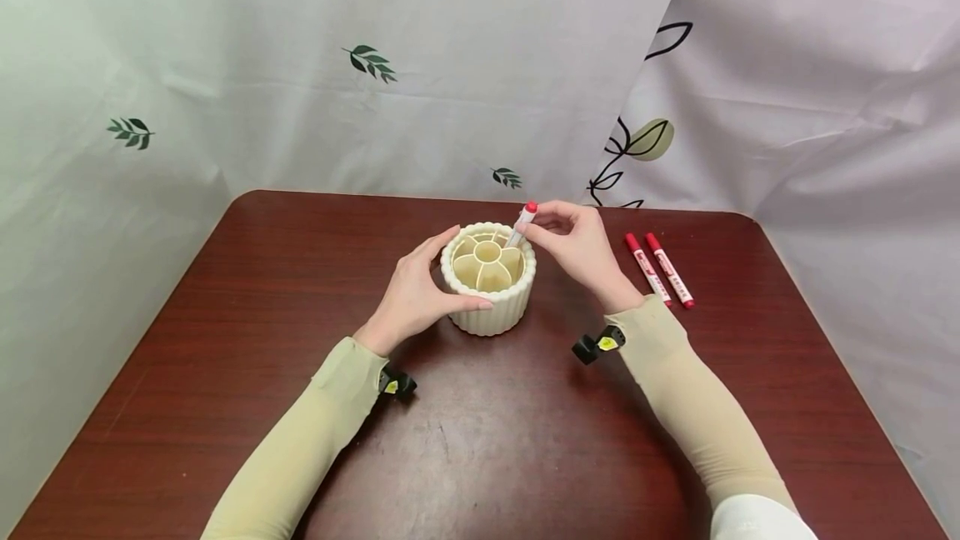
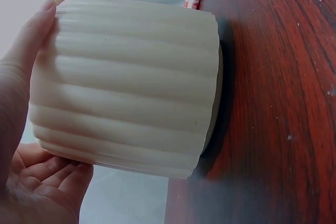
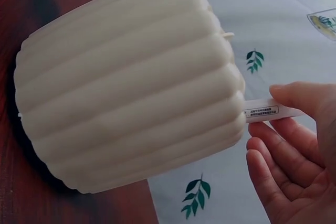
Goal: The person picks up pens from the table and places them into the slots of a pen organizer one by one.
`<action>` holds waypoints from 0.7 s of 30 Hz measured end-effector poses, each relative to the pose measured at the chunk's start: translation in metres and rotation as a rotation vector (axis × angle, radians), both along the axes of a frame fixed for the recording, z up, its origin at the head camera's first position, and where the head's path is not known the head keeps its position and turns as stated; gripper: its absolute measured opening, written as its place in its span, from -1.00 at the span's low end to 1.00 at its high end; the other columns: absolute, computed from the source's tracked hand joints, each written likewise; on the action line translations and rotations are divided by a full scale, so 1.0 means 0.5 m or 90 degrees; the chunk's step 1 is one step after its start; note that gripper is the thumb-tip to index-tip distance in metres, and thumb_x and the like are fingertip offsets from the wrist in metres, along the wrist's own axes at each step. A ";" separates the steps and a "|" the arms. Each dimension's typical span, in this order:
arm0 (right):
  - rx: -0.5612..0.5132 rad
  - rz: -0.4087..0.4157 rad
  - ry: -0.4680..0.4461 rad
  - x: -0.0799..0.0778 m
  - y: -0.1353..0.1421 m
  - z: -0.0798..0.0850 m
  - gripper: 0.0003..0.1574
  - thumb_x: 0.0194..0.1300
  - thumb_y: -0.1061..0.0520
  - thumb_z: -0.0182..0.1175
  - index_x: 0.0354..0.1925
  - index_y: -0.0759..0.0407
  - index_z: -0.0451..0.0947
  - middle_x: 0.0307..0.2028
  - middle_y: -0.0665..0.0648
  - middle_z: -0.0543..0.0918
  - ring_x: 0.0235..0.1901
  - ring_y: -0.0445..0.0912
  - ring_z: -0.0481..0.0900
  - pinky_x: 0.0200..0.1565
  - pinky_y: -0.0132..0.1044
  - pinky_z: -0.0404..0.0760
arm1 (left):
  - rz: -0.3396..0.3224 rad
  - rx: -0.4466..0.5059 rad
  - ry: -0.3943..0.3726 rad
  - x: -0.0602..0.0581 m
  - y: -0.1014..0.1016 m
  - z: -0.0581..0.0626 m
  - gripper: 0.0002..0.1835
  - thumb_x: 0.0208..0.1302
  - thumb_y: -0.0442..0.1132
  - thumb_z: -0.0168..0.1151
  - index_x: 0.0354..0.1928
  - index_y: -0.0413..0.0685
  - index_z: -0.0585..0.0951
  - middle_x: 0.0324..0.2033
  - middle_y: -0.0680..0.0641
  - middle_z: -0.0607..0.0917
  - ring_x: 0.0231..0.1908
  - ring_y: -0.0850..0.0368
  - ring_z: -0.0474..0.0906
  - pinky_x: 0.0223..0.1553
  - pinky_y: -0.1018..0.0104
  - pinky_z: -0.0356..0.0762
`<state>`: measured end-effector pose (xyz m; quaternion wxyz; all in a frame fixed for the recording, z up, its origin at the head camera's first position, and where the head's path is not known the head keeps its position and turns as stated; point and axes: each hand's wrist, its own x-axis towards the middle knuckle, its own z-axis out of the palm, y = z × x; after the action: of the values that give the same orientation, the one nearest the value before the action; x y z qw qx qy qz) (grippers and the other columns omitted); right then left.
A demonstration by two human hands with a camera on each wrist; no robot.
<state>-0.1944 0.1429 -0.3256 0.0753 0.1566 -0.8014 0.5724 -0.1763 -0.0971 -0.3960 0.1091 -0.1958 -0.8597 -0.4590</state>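
Note:
A cream, ribbed pen holder (image 1: 491, 313) with a scalloped rim and petal-shaped compartments stands upright on the table. My left hand (image 1: 411, 290) grips it from the left, thumb across the near side and fingers round the far side. Between thumb and fingers, my right hand (image 1: 583, 250) pinches a white marker (image 1: 522, 222) with a red cap, held tilted at the holder's right rim. In the right wrist view the marker's labelled barrel (image 3: 262, 111) goes past the rim, and its lower end is hidden behind the holder's wall.
Two more red-capped markers, one on the left (image 1: 648, 267) and one on the right (image 1: 671, 271), lie side by side on the dark red wooden table (image 1: 480, 440), right of my right hand. A pale curtain (image 1: 285, 123) with leaf prints hangs behind the table's far edge.

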 end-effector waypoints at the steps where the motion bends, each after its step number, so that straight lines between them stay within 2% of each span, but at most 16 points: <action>1: 0.006 -0.002 -0.002 0.000 0.000 -0.001 -0.74 0.11 0.19 0.36 -0.21 0.31 0.64 -0.32 0.18 0.68 -0.35 0.03 0.64 -0.25 -0.29 0.60 | 0.000 -0.001 0.000 0.000 0.000 0.000 0.15 -0.45 0.36 0.50 0.34 0.28 0.28 0.17 0.24 0.42 0.11 0.37 0.33 0.07 0.31 0.37; 6: 0.030 -0.012 -0.015 0.003 -0.004 -0.004 -0.72 0.11 0.15 0.38 -0.21 0.28 0.65 -0.32 0.17 0.68 -0.35 0.02 0.63 -0.27 -0.29 0.60 | 0.003 -0.001 0.001 0.001 0.001 -0.002 0.16 -0.45 0.36 0.49 0.35 0.27 0.27 0.19 0.22 0.40 0.13 0.36 0.32 0.08 0.30 0.36; 12: 0.020 0.013 -0.009 -0.003 0.000 -0.016 -0.71 0.12 0.09 0.37 -0.19 0.22 0.67 -0.28 0.11 0.69 -0.34 0.00 0.64 -0.27 -0.27 0.60 | 0.001 0.009 0.004 0.003 0.000 -0.004 0.17 -0.45 0.35 0.51 0.36 0.23 0.27 0.21 0.20 0.39 0.15 0.33 0.32 0.09 0.28 0.36; 19: 0.017 0.000 -0.009 -0.031 0.036 -0.069 -0.62 0.07 -0.15 0.38 -0.17 -0.01 0.69 -0.23 -0.03 0.68 -0.29 -0.08 0.64 -0.23 -0.26 0.60 | 0.003 0.001 0.006 0.006 0.002 -0.005 0.17 -0.44 0.36 0.49 0.37 0.28 0.23 0.22 0.20 0.37 0.17 0.33 0.29 0.11 0.25 0.34; 21: 0.027 -0.010 -0.011 -0.030 0.047 -0.071 -0.60 0.06 -0.19 0.37 -0.17 -0.03 0.68 -0.20 -0.02 0.68 -0.28 -0.11 0.64 -0.22 -0.26 0.60 | 0.006 -0.005 0.008 0.008 0.003 -0.004 0.17 -0.43 0.37 0.48 0.37 0.31 0.22 0.22 0.21 0.37 0.17 0.35 0.27 0.11 0.27 0.33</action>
<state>-0.2093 0.1665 -0.3613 0.0699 0.1469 -0.8154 0.5556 -0.1725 -0.0955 -0.3981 0.1161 -0.1952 -0.8615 -0.4541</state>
